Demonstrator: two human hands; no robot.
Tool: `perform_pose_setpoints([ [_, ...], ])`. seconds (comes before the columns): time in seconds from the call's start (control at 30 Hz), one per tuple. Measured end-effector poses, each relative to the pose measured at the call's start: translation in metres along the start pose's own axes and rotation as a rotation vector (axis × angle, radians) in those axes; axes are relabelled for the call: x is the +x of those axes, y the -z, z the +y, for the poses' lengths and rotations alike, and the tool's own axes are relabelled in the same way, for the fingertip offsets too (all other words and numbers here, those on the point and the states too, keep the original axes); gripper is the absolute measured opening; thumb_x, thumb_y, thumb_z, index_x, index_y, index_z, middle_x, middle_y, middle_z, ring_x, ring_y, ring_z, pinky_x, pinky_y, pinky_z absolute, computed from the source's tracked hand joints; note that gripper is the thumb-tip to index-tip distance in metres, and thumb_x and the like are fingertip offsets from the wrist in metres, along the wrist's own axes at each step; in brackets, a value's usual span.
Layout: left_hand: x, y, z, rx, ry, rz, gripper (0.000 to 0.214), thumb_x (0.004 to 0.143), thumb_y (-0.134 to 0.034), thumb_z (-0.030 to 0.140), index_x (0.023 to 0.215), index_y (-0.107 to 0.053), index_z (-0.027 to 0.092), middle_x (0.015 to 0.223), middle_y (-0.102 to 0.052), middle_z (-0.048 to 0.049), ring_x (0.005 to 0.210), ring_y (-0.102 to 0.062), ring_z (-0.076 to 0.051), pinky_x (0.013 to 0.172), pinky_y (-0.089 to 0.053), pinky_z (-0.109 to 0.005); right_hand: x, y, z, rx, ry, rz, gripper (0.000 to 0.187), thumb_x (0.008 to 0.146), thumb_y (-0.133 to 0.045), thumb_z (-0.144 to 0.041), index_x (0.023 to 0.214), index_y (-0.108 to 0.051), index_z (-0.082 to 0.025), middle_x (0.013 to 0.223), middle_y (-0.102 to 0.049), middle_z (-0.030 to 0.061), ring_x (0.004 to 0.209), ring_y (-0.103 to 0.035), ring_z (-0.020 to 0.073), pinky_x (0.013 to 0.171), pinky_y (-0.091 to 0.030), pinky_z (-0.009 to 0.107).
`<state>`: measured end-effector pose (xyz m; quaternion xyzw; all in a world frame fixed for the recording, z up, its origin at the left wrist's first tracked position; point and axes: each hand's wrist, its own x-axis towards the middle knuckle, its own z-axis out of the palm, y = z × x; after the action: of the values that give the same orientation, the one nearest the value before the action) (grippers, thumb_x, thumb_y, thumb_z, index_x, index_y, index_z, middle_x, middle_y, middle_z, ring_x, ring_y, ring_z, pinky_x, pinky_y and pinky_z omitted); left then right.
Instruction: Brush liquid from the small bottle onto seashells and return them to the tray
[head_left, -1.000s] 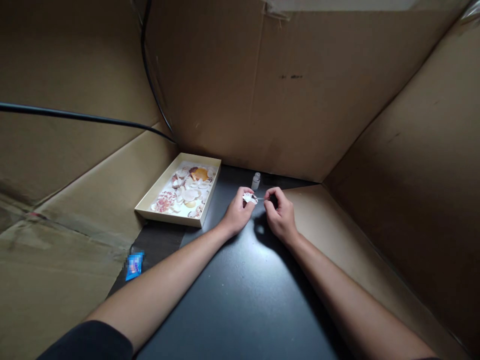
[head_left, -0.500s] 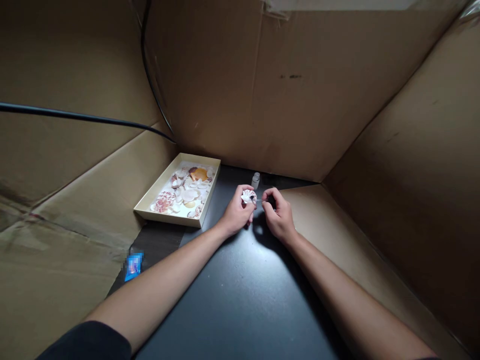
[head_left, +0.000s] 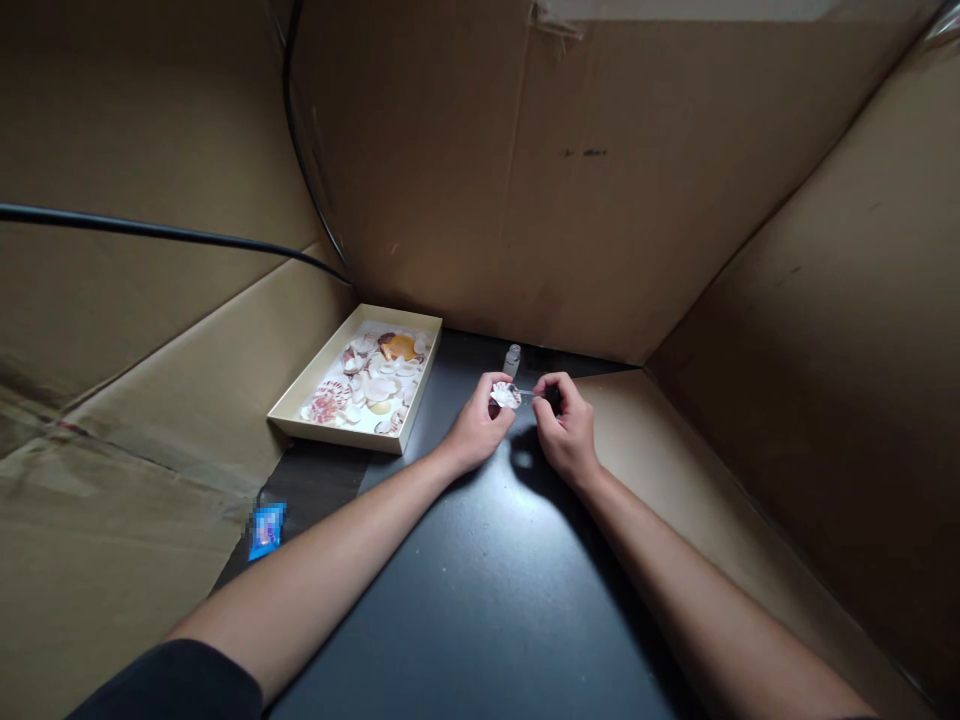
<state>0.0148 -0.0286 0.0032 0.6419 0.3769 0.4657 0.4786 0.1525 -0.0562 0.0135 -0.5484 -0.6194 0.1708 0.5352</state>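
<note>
My left hand [head_left: 482, 428] is closed around the edge of a small white scallop shell [head_left: 504, 394] with reddish-brown markings. From my right hand [head_left: 564, 425], closed in a pinch, a thin pale-stemmed brush [head_left: 529, 393] points left. Its dark tip meets the shell's right side; whether it presses on the surface is too small to tell. Just behind the shell stands a small clear glass bottle [head_left: 511, 360], upright, its lower part partly hidden by my left fingers.
A shallow cream box [head_left: 337, 437] of assorted shells [head_left: 381, 390] sits at the left on the dark table [head_left: 450, 600]. A blue packet [head_left: 267, 530] lies at the table's left edge. Cardboard walls [head_left: 585, 230] surround the table, and a black cable [head_left: 165, 232] hangs at left.
Both hands have shifted slightly right. The shell has turned in my left hand and looks flatter from here, while the brush still points at its right side.
</note>
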Motion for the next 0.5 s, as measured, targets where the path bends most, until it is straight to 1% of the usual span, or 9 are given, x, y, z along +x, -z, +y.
perform_pose_setpoints([
  [0.07,-0.0008,0.0,0.0029,-0.008,0.019,0.0,0.029,0.077,-0.053,0.016,0.106,-0.048,0.017,0.087,-0.058,0.0003,0.07,-0.053,-0.009,0.069,-0.043,-0.021,-0.0002,0.0001,-0.0001,0.024,0.029,-0.03,0.005,0.079,-0.05,-0.022,0.083,-0.053,-0.021,0.066,-0.05,-0.0039,0.056,-0.041,0.0109,0.055,-0.034,0.023],
  [0.13,-0.0017,0.0005,0.0047,-0.022,0.052,-0.006,0.025,0.079,-0.052,0.019,0.103,-0.047,0.018,0.076,-0.056,0.0031,0.06,-0.051,-0.007,0.061,-0.042,-0.02,-0.0003,0.0001,-0.0004,0.029,0.021,-0.023,0.004,0.079,-0.05,-0.022,0.083,-0.053,-0.02,0.067,-0.05,-0.0034,0.057,-0.041,0.0111,0.056,-0.034,0.023],
  [0.23,-0.0027,0.0018,0.0049,-0.047,0.115,-0.04,0.02,0.081,-0.048,0.022,0.101,-0.044,0.019,0.059,-0.048,0.008,0.046,-0.043,-0.006,0.049,-0.038,-0.018,-0.0007,-0.0005,-0.0007,0.032,0.005,-0.008,0.003,0.08,-0.05,-0.022,0.082,-0.052,-0.021,0.067,-0.05,-0.0033,0.057,-0.04,0.0111,0.055,-0.033,0.023],
  [0.33,-0.0026,0.0027,0.004,-0.09,0.159,-0.054,0.018,0.082,-0.043,0.023,0.1,-0.041,0.02,0.05,-0.042,0.0104,0.039,-0.04,-0.008,0.042,-0.036,-0.018,-0.0015,-0.0016,-0.0013,0.046,0.016,-0.048,0.004,0.081,-0.05,-0.024,0.083,-0.052,-0.021,0.068,-0.05,-0.0032,0.058,-0.041,0.0113,0.056,-0.034,0.023],
  [0.4,-0.0018,0.0024,0.0035,-0.124,0.156,-0.038,0.02,0.082,-0.042,0.023,0.102,-0.041,0.02,0.051,-0.044,0.0098,0.04,-0.042,-0.008,0.04,-0.036,-0.018,-0.0021,-0.0023,-0.0017,0.053,0.015,-0.068,0.005,0.083,-0.05,-0.025,0.084,-0.052,-0.021,0.068,-0.05,-0.0032,0.058,-0.041,0.0113,0.056,-0.033,0.023],
  [0.43,-0.0012,0.002,0.0034,-0.142,0.146,-0.025,0.022,0.082,-0.043,0.023,0.103,-0.041,0.02,0.055,-0.047,0.0084,0.042,-0.044,-0.008,0.04,-0.037,-0.018,-0.0023,-0.0026,-0.002,0.056,0.012,-0.074,0.005,0.083,-0.05,-0.026,0.084,-0.052,-0.021,0.068,-0.05,-0.0032,0.058,-0.041,0.0113,0.056,-0.033,0.023],
  [0.5,0.0,0.0009,0.0032,-0.182,0.124,-0.006,0.025,0.081,-0.046,0.023,0.105,-0.042,0.02,0.071,-0.055,0.0042,0.047,-0.049,-0.007,0.04,-0.039,-0.018,-0.0024,-0.0031,-0.0023,0.059,0.004,-0.081,0.006,0.084,-0.05,-0.027,0.084,-0.051,-0.021,0.068,-0.05,-0.0031,0.058,-0.041,0.0115,0.056,-0.033,0.023],
])
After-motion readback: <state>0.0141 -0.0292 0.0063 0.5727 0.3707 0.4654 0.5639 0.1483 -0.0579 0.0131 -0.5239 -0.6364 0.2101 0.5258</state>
